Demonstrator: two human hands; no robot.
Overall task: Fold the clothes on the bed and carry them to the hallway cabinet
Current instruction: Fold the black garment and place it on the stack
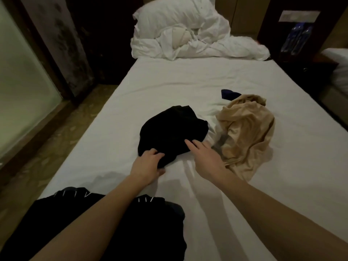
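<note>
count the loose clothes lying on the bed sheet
3: a black garment mid-bed under both hands, a beige garment to its right, a small dark blue piece just beyond the beige. More may be hidden.

A white pillow leans at the head of the mattress, with a crumpled white duvet heaped in front of it and spilling toward the right edge. A cream-coloured lump — too bundled to identify — sits tucked in the folds of that heap. Behind them stands a tan headboard panel. To the left, a frosted glass pane runs along the wall in a dark wooden frame, beside patterned flooring. At far right a dark nightstand holds blurred blue-wrapped bottles — above them hangs a pale rectangular plate
</note>
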